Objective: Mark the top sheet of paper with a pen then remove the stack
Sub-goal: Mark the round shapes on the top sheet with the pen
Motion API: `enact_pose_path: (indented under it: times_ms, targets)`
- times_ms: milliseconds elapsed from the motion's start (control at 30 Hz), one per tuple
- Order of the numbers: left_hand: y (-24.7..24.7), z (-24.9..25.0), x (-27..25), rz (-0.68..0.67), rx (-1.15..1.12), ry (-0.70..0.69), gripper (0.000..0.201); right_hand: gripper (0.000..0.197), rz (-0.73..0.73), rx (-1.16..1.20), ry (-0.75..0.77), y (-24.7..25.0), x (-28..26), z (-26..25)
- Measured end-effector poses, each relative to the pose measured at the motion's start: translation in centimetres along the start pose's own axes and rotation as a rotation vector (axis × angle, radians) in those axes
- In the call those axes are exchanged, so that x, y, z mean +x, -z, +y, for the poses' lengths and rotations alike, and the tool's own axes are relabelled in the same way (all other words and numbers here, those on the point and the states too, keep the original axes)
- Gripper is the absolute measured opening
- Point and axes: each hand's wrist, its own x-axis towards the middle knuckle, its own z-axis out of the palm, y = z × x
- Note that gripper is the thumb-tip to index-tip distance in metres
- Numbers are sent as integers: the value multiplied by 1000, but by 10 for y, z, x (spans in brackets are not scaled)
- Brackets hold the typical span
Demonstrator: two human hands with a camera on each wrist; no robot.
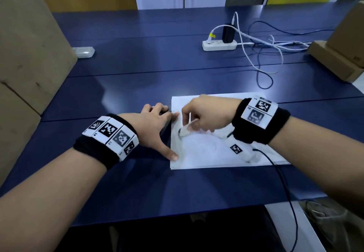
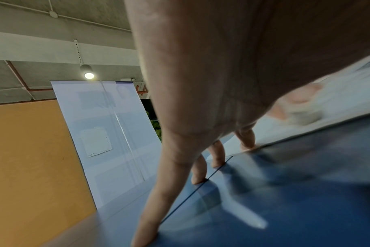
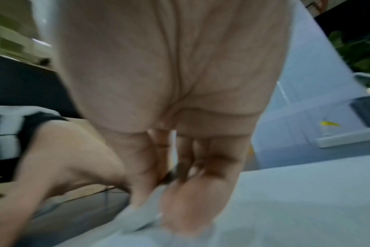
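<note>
A stack of white paper (image 1: pixel 226 153) lies on the blue table (image 1: pixel 137 86) near its front edge. My left hand (image 1: pixel 165 131) rests open at the stack's left edge, fingers straight: the thumb presses the near-left corner and the index finger touches the far-left edge. In the left wrist view the other fingertips (image 2: pixel 199 180) stand on the table beside the paper (image 2: pixel 349 93). My right hand (image 1: pixel 197 121) is over the sheet's left part and pinches a white pen (image 1: pixel 185 130), blurred, tip down on the top sheet. The pen (image 3: pixel 142 215) also shows below the curled fingers.
A power strip (image 1: pixel 219 45) with a black adapter and loose white cables lies at the back right. Cardboard boxes stand at the left (image 1: pixel 29 45) and right (image 1: pixel 338 54). A clear plastic case (image 1: pixel 83 52) lies back left. A black cable (image 1: pixel 283 182) trails over the front edge.
</note>
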Motion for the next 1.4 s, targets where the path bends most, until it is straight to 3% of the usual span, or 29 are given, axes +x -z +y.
enact_pose_path:
  times_ms: [100, 267, 433, 500, 667, 867, 1067, 1267, 1400]
  targets:
    - [0, 0, 1, -6, 4, 4, 138, 8, 62, -16, -31, 5, 2, 7]
    - [-2, -1, 4, -3, 25, 12, 141, 10, -175, 68, 89, -8, -7, -2]
    - [-1, 0, 3, -6, 36, 21, 138, 5, 46, -55, -48, 5, 1, 3]
    - [-1, 0, 3, -9, 42, 29, 138, 3, 69, -61, -49, 6, -1, 4]
    - [-1, 0, 4, -6, 53, 34, 142, 7, -159, 1, 81, -5, -9, -4]
    - [0, 0, 3, -10, 48, 36, 141, 8, 82, -61, -66, 10, 2, 11]
    - [-1, -1, 5, -11, 38, 35, 146, 10, -206, 66, 78, -4, -9, 1]
    - [0, 1, 3, -11, 52, 41, 140, 9, 77, -54, -61, 10, -1, 11]
    - [-1, -1, 5, 1, 59, 39, 145, 7, -92, 2, 49, 2, -9, 3]
